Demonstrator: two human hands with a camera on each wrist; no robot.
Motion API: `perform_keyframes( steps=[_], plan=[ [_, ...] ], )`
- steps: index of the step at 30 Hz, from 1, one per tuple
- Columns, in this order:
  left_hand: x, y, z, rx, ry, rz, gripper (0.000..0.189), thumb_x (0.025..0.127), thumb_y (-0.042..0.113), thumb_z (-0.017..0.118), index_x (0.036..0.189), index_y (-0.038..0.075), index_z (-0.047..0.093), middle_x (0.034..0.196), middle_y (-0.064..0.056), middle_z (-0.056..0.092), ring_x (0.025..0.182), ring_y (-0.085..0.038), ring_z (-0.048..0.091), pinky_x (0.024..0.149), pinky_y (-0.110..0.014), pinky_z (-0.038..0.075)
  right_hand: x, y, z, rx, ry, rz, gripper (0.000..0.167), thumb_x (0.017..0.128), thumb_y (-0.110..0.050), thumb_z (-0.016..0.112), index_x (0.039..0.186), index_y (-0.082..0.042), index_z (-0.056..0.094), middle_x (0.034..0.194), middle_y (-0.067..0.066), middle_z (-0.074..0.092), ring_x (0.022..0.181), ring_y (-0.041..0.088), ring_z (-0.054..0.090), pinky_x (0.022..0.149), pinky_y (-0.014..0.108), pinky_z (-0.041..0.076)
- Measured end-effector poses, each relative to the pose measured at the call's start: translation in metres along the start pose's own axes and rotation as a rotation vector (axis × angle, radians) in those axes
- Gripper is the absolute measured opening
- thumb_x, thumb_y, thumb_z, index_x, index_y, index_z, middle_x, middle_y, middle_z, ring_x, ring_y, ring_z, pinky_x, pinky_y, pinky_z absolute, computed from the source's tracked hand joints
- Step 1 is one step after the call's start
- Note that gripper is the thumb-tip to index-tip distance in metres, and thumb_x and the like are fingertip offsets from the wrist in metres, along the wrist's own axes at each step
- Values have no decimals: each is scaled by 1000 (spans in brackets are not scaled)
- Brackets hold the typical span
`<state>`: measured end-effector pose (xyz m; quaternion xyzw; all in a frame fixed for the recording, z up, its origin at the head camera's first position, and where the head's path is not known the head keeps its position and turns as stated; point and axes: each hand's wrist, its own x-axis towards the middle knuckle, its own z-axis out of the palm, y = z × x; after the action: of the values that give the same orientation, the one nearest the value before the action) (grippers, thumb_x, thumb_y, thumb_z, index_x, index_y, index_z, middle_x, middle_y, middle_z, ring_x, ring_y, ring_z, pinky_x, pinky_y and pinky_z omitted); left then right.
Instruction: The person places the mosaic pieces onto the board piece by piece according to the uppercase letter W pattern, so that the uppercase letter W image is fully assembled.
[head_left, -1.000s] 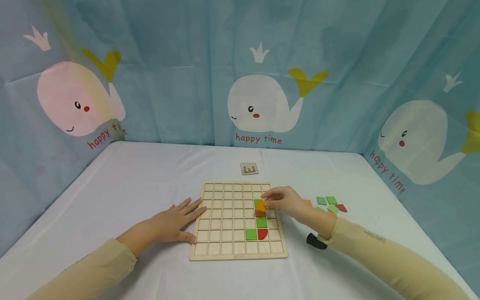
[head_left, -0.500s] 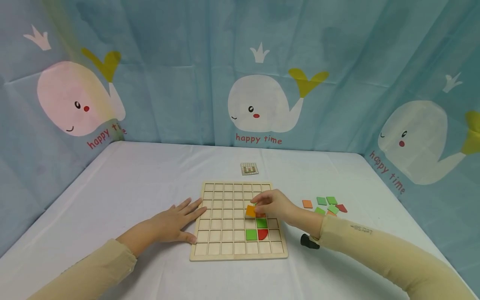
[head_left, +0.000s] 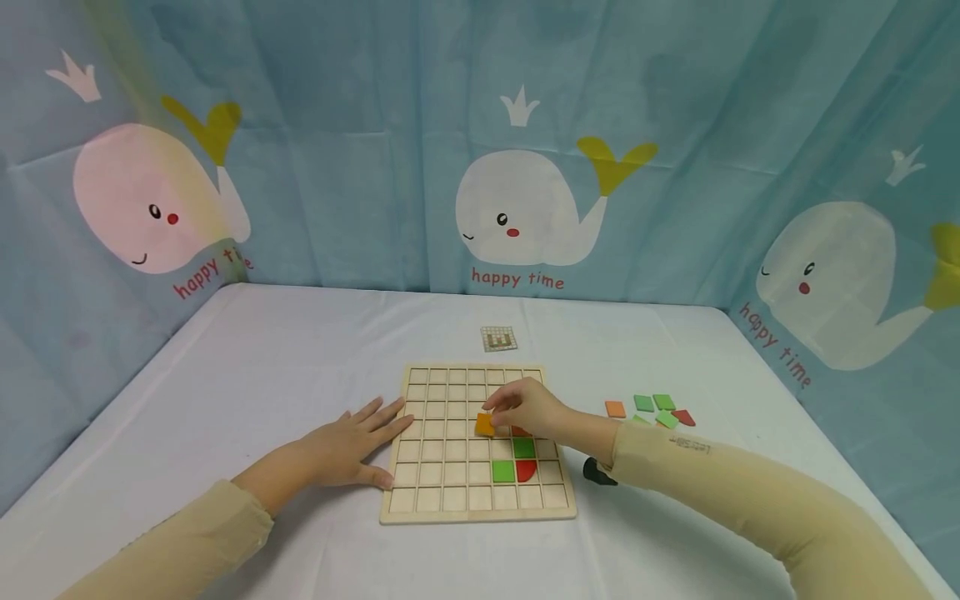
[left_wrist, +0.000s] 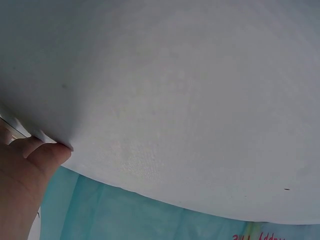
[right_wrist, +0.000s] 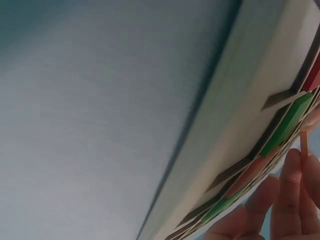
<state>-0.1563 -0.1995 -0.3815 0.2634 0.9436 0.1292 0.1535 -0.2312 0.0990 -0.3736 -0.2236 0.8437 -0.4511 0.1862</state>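
A square wooden grid board (head_left: 442, 497) lies on the white table. My right hand (head_left: 534, 410) pinches an orange square tile (head_left: 484, 425) by thumb and fingers, held over the middle of the board; the right wrist view shows the tile (right_wrist: 304, 144) edge-on. In the grid sit a green tile (head_left: 523, 448), another green tile (head_left: 503, 472), a red rounded tile (head_left: 527, 471) and an orange tile (head_left: 521, 432) partly covered by my hand. My left hand (head_left: 341, 450) lies with fingers spread, fingertips at the board's left edge.
Several loose green tiles (head_left: 663, 402), a red tile (head_left: 683, 417) and an orange tile (head_left: 615, 409) lie right of the board. Beyond its far edge is a small pattern card (head_left: 498, 338). A black object (head_left: 598, 472) sits beside my right sleeve. A whale-print curtain (head_left: 360, 150) surrounds the table.
My right hand has moved left across the board with the orange tile, from the column of placed tiles toward the middle. My left hand has stayed put.
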Motion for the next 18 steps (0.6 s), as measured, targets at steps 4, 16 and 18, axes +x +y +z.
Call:
perform_keyframes(
  steps=[4, 16, 18],
  plan=[
    [0, 0, 0, 5, 5, 4, 95, 82, 65, 58, 153, 9, 29, 161, -15, 14, 144, -45, 13, 106, -68, 22, 4, -3, 4, -39, -7, 10, 13, 86, 1, 71, 99, 1, 74, 87, 6, 71, 76, 11, 60, 76, 26, 52],
    [0, 0, 0, 1, 0, -2, 94, 83, 64, 59, 154, 10, 29, 161, -14, 14, 144, -44, 12, 107, -67, 21, 9, -7, 6, -124, -74, 18, 13, 87, -1, 71, 100, -2, 75, 89, 0, 69, 78, 12, 55, 70, 24, 48],
    [0, 0, 0, 1, -1, -5, 94, 83, 64, 59, 154, 10, 29, 161, -14, 14, 144, -44, 12, 107, -67, 21, 8, -8, 6, -130, -87, -2, 16, 86, 1, 71, 101, 0, 74, 86, 0, 66, 77, 12, 54, 69, 23, 47]
  ],
)
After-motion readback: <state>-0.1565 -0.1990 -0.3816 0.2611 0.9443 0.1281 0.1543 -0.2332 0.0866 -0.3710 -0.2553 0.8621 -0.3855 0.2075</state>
